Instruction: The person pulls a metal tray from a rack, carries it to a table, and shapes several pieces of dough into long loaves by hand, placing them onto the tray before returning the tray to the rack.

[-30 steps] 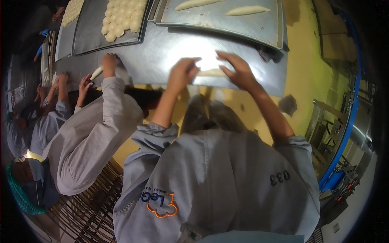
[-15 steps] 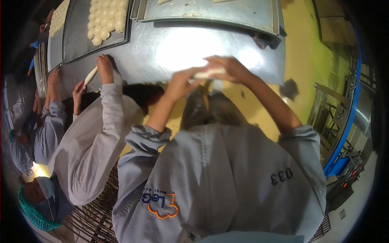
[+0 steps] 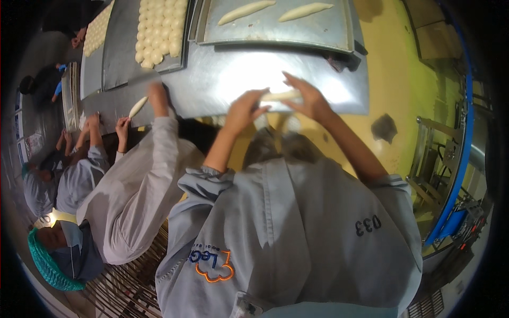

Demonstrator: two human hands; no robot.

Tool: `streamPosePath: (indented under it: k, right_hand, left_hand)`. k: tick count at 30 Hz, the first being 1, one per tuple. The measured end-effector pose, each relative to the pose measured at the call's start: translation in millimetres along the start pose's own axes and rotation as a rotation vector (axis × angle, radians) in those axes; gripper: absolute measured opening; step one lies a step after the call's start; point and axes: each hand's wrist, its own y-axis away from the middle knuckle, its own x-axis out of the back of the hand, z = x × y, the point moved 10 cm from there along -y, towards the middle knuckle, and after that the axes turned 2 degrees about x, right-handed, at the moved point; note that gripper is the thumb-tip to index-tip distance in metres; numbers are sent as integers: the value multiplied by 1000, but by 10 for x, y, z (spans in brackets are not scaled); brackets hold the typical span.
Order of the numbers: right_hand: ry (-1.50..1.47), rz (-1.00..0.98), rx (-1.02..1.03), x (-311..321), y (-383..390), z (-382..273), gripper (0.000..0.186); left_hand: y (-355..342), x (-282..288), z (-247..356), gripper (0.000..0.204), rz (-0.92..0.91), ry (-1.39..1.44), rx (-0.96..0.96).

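Observation:
A short pale stick of dough (image 3: 281, 96) spans the gap between my two hands, just over the front edge of the steel table (image 3: 207, 93). My left hand (image 3: 245, 111) has its left end between thumb and fingers. My right hand (image 3: 310, 100) grips the right end, its index finger raised above the dough. Beyond them, a metal tray (image 3: 275, 33) carries two tapered dough sticks, the left stick (image 3: 247, 11) and the right stick (image 3: 305, 11).
To my left a co-worker in a pale coat (image 3: 135, 212) handles another dough piece (image 3: 138, 107). Dough balls (image 3: 159, 32) fill part of a dark tray at the far left. More people stand farther left. A blue-edged metal frame (image 3: 456, 153) is on the right.
My view has shifted, bringing the tray's dough sticks fully into sight. My hands have moved slightly apart, and their thumbs and fingers are more spread around the dough's ends.

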Motion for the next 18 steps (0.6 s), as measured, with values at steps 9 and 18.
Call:
streamPosePath:
  k: [9,18]
  right_hand:
    - [-92,-451,-333,-264,21,266,62]
    - [-340,-502,-265,136,-494,-261,45]
  left_hand:
    - [-75,-112,33,38,-484,124,262]
    - [-436,647,560,34,-415,128,129]
